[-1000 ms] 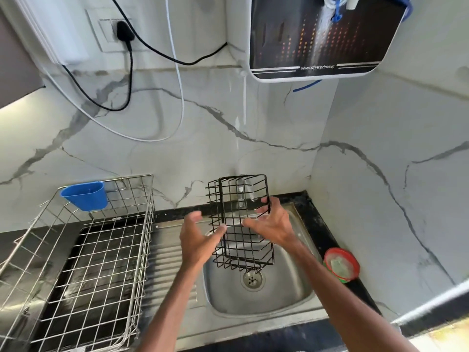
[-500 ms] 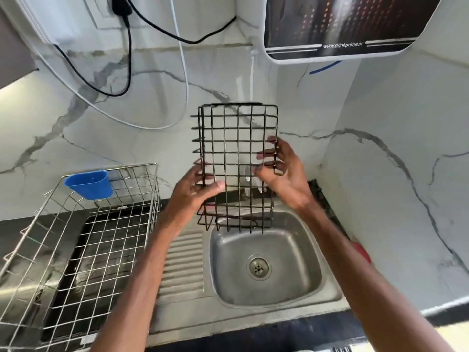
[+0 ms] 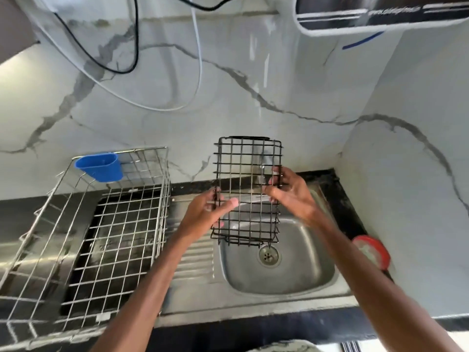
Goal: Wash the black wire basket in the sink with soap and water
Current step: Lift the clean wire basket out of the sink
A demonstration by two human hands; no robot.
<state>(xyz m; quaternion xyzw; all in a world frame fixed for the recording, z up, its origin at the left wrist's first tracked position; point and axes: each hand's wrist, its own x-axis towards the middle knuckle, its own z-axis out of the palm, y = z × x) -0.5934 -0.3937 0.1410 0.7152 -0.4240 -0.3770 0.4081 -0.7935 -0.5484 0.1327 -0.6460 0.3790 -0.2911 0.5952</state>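
Black wire basket is up in the air over the back half of the sink, held more or less upright with one broad grid face turned toward the camera and its lower edge hanging just above the drain. Both bare hands are on it. The left hand has the lower left edge, fingers curled round the wires with the thumb lying across the front. The right hand pinches the right edge a bit higher up, fingers closed on the wire there too (so it's a two-handed grip, one on each side). No water or suds can be made out on the basket, and the steel bowl under it looks bare apart from the drain.

Going outward: ribbed drainboard just left of the bowl, then a big steel wire dish rack sitting on the dark desk, with a blue plastic cup hooked on its back rim. On the right side of the desk, near the corner, sits a red round tub with something pale in it (too blurred to say what). Behind everything is white marble-look wall, with a black cable and a white one looping down.
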